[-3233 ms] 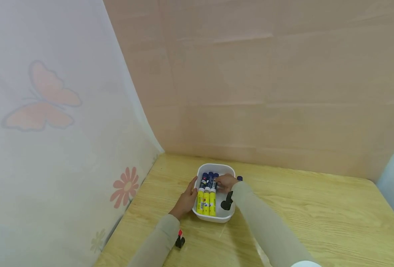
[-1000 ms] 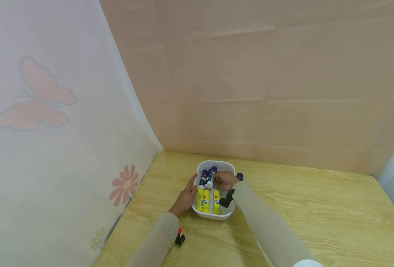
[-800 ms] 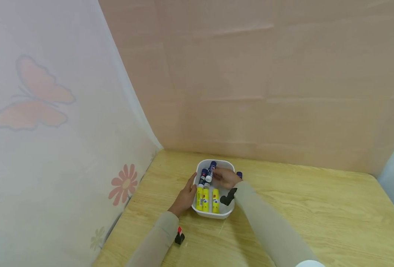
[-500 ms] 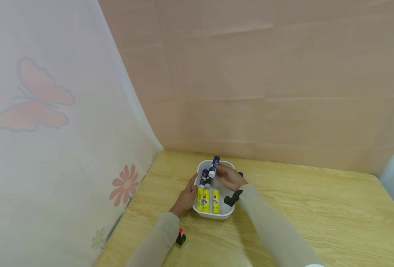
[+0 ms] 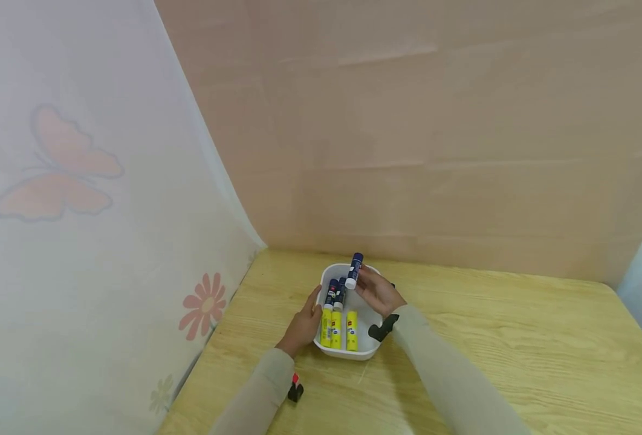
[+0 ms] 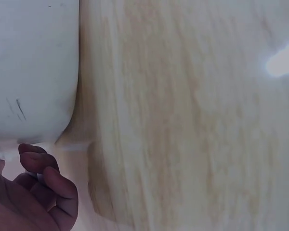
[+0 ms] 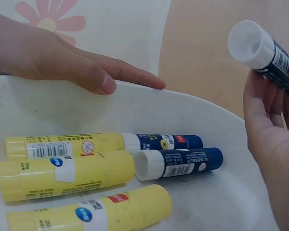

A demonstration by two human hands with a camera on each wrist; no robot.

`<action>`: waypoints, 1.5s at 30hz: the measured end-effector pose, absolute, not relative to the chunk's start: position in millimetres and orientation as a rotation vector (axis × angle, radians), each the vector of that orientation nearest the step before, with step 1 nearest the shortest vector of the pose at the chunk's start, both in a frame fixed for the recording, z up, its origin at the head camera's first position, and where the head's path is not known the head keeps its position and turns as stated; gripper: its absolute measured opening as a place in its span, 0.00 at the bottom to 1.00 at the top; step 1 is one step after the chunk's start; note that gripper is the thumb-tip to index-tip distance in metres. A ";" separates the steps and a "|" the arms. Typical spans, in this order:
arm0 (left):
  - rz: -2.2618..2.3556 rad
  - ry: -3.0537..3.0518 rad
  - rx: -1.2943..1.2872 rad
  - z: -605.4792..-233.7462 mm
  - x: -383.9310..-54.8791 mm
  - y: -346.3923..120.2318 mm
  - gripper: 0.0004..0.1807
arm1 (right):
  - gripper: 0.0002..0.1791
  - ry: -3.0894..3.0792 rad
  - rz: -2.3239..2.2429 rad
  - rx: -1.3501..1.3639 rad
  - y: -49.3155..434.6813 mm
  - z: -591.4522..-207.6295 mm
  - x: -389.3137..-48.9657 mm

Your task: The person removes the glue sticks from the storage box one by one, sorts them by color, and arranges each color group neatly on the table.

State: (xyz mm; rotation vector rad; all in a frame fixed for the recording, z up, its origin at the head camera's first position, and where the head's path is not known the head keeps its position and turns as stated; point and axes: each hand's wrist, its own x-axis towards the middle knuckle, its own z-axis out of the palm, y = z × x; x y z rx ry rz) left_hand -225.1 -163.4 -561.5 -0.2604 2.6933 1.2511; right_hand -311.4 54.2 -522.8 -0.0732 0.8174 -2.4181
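Observation:
My right hand (image 5: pixel 379 292) pinches a dark blue glue stick (image 5: pixel 355 270) with a white base, raised above the far part of a white plastic basin (image 5: pixel 367 355). In the right wrist view its white end faces the camera. My left hand (image 5: pixel 302 328) holds the basin's left side, thumb over the rim and fingers outside. Inside the basin lie two blue glue sticks (image 7: pixel 183 162), end to end with two yellow glue sticks (image 7: pixel 65 175). A third yellow glue stick (image 5: pixel 352 331) lies apart to their right. The left wrist view shows curled fingers (image 6: pixel 62 185) by the basin's outer wall.
The basin stands on a wood-grain table (image 5: pixel 489 338). A dark blue tip (image 5: pixel 393 286) shows just beyond the right wrist, mostly hidden. A flower-printed cloth (image 5: pixel 109 290) borders the table's left, and a brown sheet (image 5: pixel 408 151) hangs behind it.
My right hand has lifted one blue glue stick out of the row, up and slightly right. The rightmost yellow stick has shifted right from the other two. My left hand stays at the rim.

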 end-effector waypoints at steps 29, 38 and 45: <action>1.133 2.794 -0.224 -562.4 -223.9 -165.9 0.29 | 0.33 1.161 -2.371 -0.096 180.8 -540.6 -310.3; 1.162 2.783 -0.219 -562.0 -223.5 -166.3 0.29 | 0.33 1.331 -2.281 -0.043 190.4 -543.0 -305.8; 1.184 2.772 -0.238 -561.1 -222.4 -166.2 0.29 | 0.33 1.563 -2.106 0.005 185.5 -551.6 -306.1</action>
